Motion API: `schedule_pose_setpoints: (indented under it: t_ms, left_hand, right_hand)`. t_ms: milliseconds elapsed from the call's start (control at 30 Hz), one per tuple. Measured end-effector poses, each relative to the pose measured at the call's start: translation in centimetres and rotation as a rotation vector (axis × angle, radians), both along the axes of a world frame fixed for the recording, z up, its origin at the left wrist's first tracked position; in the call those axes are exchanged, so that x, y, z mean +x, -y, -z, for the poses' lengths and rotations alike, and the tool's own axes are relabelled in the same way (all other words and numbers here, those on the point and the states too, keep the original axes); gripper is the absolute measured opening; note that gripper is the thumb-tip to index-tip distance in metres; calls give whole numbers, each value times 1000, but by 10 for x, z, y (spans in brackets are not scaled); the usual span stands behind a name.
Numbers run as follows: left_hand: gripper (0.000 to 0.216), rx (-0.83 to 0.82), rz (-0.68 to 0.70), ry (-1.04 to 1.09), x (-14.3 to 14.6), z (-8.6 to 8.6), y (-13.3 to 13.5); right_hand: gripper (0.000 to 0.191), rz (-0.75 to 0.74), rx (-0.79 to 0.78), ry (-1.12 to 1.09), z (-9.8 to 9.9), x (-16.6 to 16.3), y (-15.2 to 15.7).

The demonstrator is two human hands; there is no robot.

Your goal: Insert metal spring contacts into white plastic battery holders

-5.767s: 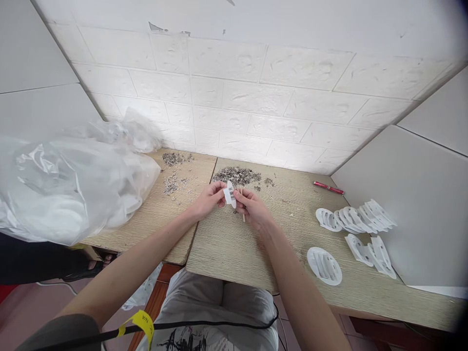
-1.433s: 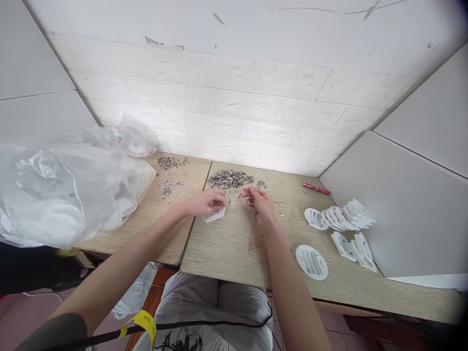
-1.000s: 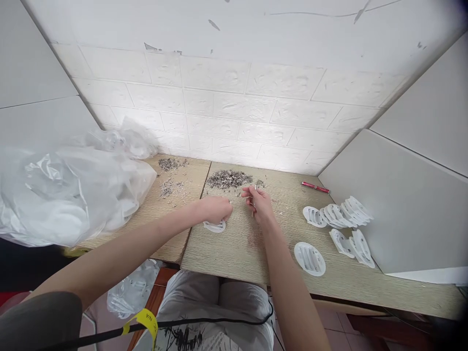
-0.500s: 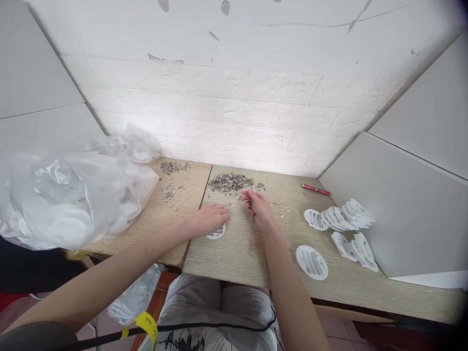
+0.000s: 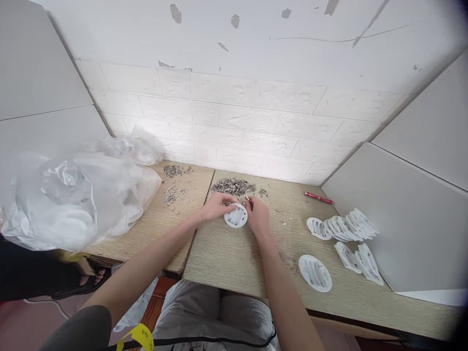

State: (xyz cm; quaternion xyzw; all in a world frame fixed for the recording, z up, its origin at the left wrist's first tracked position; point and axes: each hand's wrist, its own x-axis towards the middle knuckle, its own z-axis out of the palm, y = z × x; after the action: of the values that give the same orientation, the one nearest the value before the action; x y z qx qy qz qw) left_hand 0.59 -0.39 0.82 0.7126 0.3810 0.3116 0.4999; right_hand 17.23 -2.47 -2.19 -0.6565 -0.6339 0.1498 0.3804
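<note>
A round white plastic disc [image 5: 236, 216] with ribbed slots faces me, raised a little above the wooden table [image 5: 234, 253]. My left hand [image 5: 217, 204] grips its upper left edge with closed fingers. My right hand [image 5: 256, 215] is closed at the disc's right edge and pinches a thin stick-like tool [image 5: 247, 198] whose tip pokes up just above the disc. A heap of small grey metal parts [image 5: 233, 185] lies right behind both hands.
More grey metal bits [image 5: 174, 170] are scattered on the left board. A big clear plastic bag [image 5: 69, 195] fills the left side. At right lie a row of white discs [image 5: 343, 226], one single disc [image 5: 315, 272] and a red pen [image 5: 319, 197]. White panels wall in the table.
My left hand has lifted the white disc off the table and brought it to the right hand. The right hand with its thin tool has closed in on the disc's edge.
</note>
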Motion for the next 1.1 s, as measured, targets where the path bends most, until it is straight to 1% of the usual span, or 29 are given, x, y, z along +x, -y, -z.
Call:
schedule_pose_setpoints:
  t_ms: [67, 167, 233, 333, 433, 533, 600, 667, 733, 800, 900, 967, 1100]
  left_hand:
    - [24, -108, -63, 110, 0, 8, -4]
    - [31, -206, -140, 231, -4, 18, -8]
    - [36, -257, -179, 297, -6, 21, -10]
    - [41, -318, -211, 367, -8, 21, -11]
    - [44, -331, -229, 390, -9, 18, -10]
    - [44, -319, -236, 395, -11, 16, -10]
    - [42, -307, -220, 396, -11, 15, -10]
    - [41, -292, -186, 395, -12, 15, -10]
    - [39, -284, -166, 390, -11, 14, -8]
    - [38, -288, -161, 384, -10, 12, -6]
    - [37, -288, -165, 378, -8, 8, -2]
    - [36, -277, -165, 364, -8, 6, 0]
    - [36, -264, -173, 348, -7, 5, 1]
  right_hand:
    - [30, -17, 25, 46, 3, 1, -2]
    - [30, -15, 44, 81, 8, 2, -5]
    - [31, -15, 41, 82, 11, 3, -7]
    - [33, -14, 60, 75, 14, 4, -10]
    - [35, -9, 124, 63, 11, 4, -10]
    - [36, -14, 170, -35, 2, 1, -5]
    - [36, -46, 142, -123, -6, -2, 0]
    - [34, -93, 82, -186, -13, -5, 6]
    - [28, -121, 34, -217, -18, -8, 9]
    - [26, -112, 22, -220, -21, -10, 11]
    - [33, -85, 92, -140, -23, -12, 15]
    - [43, -106, 140, -27, -24, -13, 18]
    - [60, -155, 168, 209, -21, -16, 28]
